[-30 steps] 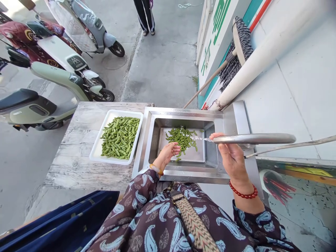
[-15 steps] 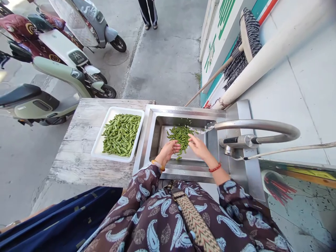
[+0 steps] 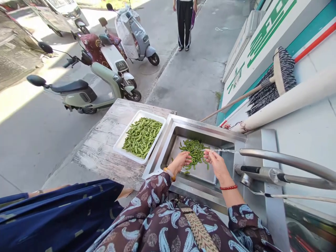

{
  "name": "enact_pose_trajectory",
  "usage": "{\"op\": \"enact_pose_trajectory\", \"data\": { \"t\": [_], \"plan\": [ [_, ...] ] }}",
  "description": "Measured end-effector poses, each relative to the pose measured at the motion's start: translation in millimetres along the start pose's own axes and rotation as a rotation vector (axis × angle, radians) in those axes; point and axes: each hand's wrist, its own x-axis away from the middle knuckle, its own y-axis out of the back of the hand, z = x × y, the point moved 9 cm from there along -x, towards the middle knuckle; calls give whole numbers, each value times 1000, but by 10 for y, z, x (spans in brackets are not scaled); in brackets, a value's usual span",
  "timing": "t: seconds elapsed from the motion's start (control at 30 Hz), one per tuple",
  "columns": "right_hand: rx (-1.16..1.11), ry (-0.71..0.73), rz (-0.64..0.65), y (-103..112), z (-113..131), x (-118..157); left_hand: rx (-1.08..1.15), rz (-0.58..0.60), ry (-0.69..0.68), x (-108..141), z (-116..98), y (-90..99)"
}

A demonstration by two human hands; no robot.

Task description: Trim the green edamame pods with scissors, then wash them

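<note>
Green pods (image 3: 194,149) lie in a pile on the bottom of the steel sink (image 3: 181,120). My left hand (image 3: 181,160) is over the near left edge of the pile, fingers apart and curved toward the pods, holding nothing. Opposite it, my right hand (image 3: 214,161) hovers at the pile's right side with loosely bent, spread fingers and nothing in them. Water (image 3: 227,151) runs from the curved faucet (image 3: 278,157) toward my right fingertips. Left of the sink, a white tray (image 3: 119,144) full of green pods (image 3: 143,137) rests on a wooden tabletop (image 3: 90,154).
A person in dark blue clothing (image 3: 63,213) is close at my left. Another person (image 3: 185,24) stands on the pavement ahead. Scooters (image 3: 91,91) are parked at the left. A mop (image 3: 279,75) leans by the wall pipe at the right.
The view has tilted up and shifted left, showing more of the street. My right hand has moved slightly back from the pile's top, into the stream. The pods in the sink are spread a little differently.
</note>
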Motion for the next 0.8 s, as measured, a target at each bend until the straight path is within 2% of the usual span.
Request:
{"op": "enact_pose_trajectory", "data": {
  "t": [0.07, 0.13, 0.2, 0.33, 0.43, 0.53, 0.7, 0.8],
  "plan": [
    [-241, -86, -75, 169, -81, 4, 11, 37, -16, -26, -78, -165],
    [-459, -133, -80, 155, -74, -4, 27, 77, -39, -46, -194, -382],
    [-630, -162, -65, 29, -3, -41, 54, 128, -63, -59, -329, -621],
    [-736, -122, -19, -279, 271, -167, 151, 217, -79, -62, -569, -1001],
    [-809, -93, -2, -391, 430, -229, 236, 243, -78, -41, -682, -1134],
    [-841, -84, -31, -344, 467, -233, 367, 326, -41, -2, -714, -1265],
    [-766, -90, -94, -229, 391, -119, 362, 295, 39, 17, -542, -1340],
    [-647, -69, -96, -186, 446, 17, 314, 294, 56, 81, -465, -1387]
  ]
}}
